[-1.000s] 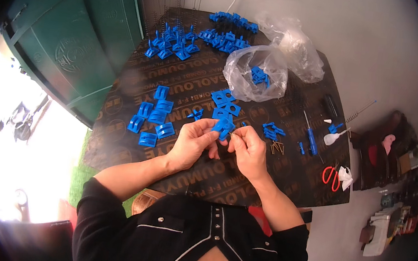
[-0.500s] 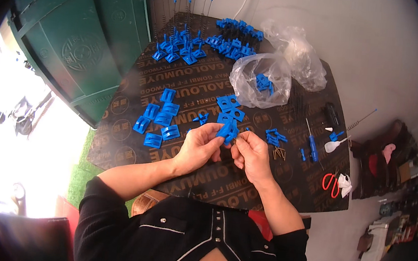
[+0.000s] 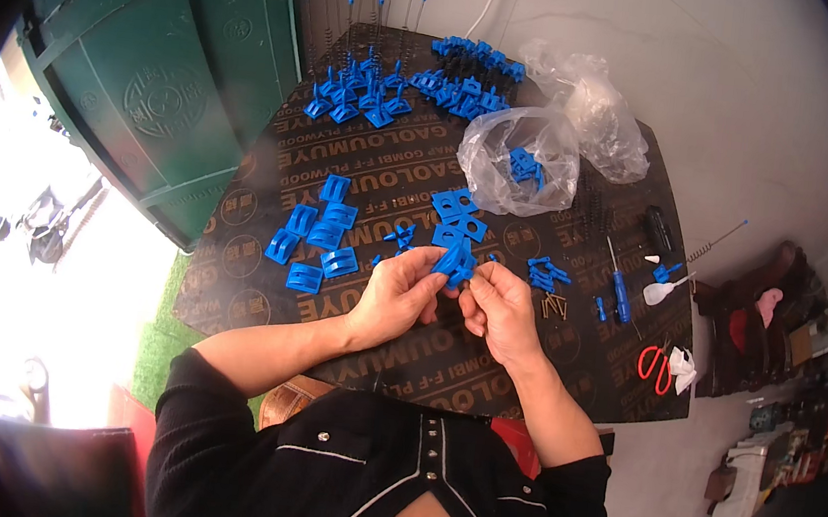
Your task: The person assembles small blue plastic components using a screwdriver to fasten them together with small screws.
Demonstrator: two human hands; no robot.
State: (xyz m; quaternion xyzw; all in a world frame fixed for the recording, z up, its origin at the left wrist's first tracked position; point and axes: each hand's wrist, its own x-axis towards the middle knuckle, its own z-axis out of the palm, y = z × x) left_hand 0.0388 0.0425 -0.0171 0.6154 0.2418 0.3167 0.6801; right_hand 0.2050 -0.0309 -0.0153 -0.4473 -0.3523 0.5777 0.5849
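Observation:
Above the near middle of the table, my left hand (image 3: 397, 295) pinches a blue plastic part (image 3: 455, 260) between thumb and fingers. My right hand (image 3: 501, 312) is closed at the right end of that part, its fingertips touching it; whatever small thing they pinch is hidden. Just beyond lie flat blue square plates with round holes (image 3: 455, 205). To the left are several curved blue pieces (image 3: 325, 234), with a few small blue pieces (image 3: 400, 234) nearer my left hand. Right of my right hand lie small blue pegs (image 3: 546, 273) and brass-coloured pins (image 3: 554, 305).
Blue bases with upright springs (image 3: 361, 89) crowd the far left of the table (image 3: 404, 362), beside a blue-and-black heap (image 3: 469, 79). Clear plastic bags (image 3: 518, 159) stand far right. A blue screwdriver (image 3: 620, 293), red-handled scissors (image 3: 657, 370) and a white spatula-like tool (image 3: 663, 290) lie along the right edge.
Both hands stay in nearly the same place around the blue plastic part, which has turned slightly between the fingers. The whole view has shifted a little.

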